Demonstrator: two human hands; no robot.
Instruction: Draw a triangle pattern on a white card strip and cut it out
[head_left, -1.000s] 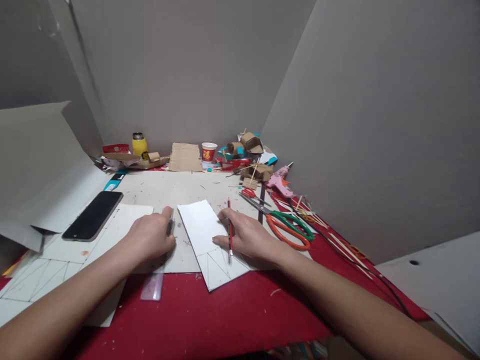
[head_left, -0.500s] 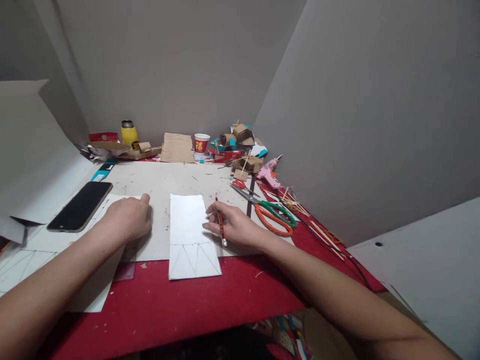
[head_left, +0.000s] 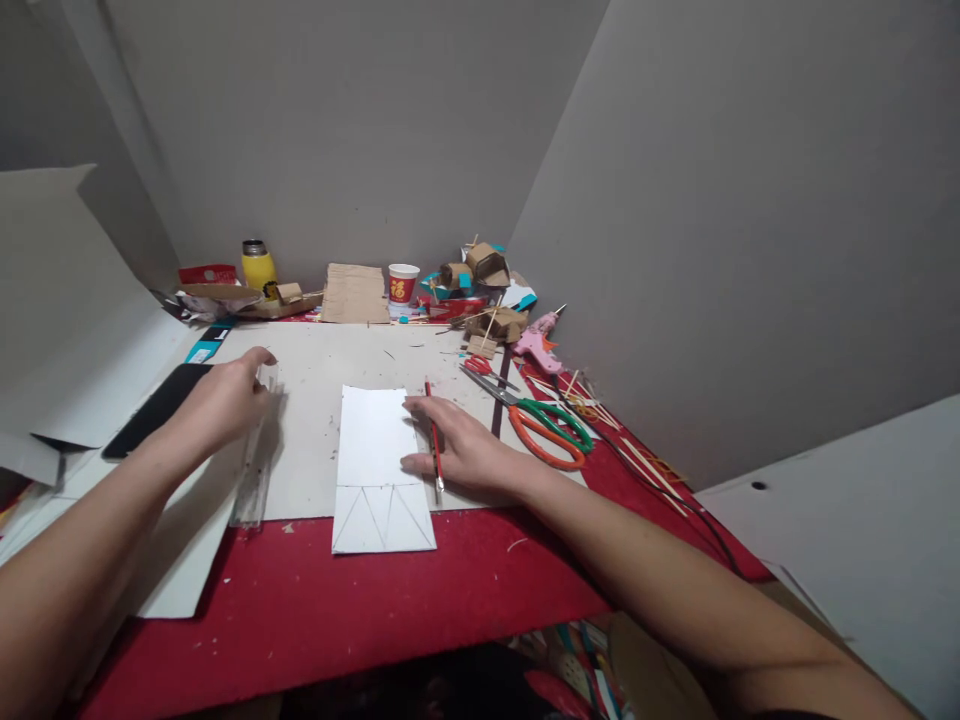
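Holding the ruler (head_left: 253, 480) near its far end, our left hand (head_left: 225, 395) is closed on it beside the phone (head_left: 154, 412); whether the ruler's near end touches the surface (head_left: 337, 620) we cannot tell. Our right hand (head_left: 461, 448) carries the pencil (head_left: 434, 440) among its fingers, thumb and forefinger spread at the right edge of the card (head_left: 375, 430). That card lies in front of us, mostly on the board (head_left: 315, 350), its near end reaching past it over the red. A line crosses it, with a zigzag below.

We judge this a pause between ruled lines. The next move would call for laying the ruler flat on the card and pressing it firm, so neither slips under the pencil.

Along the back stand our containers: a yellow bottle (head_left: 257, 268), its contents hidden, and a cup (head_left: 403, 287), whose inside we cannot make out. Between them, a low tray (head_left: 306, 304) seems to bear a cardboard scrap (head_left: 289, 292).
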